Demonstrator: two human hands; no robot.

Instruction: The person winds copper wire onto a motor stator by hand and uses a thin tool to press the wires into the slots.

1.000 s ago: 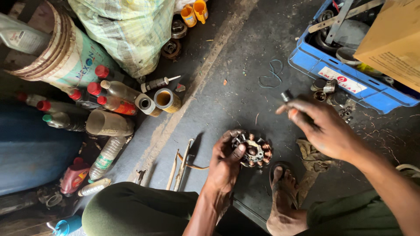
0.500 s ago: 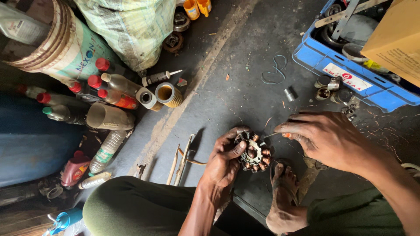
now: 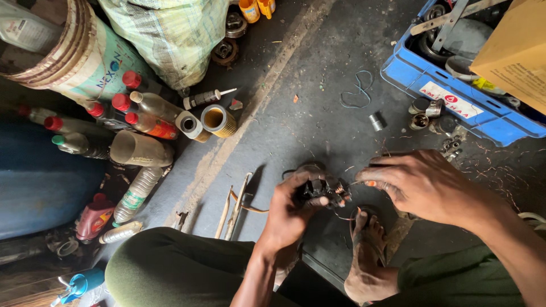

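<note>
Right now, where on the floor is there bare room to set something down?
The widest bare patch of floor lies between the tape rolls and the blue crate, with only a wire loop. Bottles crowd the left; small metal parts crowd the crate's front. The left hand and right hand fill the near middle.

Open floor: a bare grey stretch runs from the top edge down the middle to the hands; only a blue wire loop and a small metal sleeve lie in it.

Left edge blocked: sack, bucket, a tight row of bottles, a roll of tape.

Right top corner blocked: blue crate, with small metal fittings just beside its near wall.

Near edge: knee and bare foot close off the approach; long tools lie left of the left hand. The right hand comes in from the right, above the foot.
</note>
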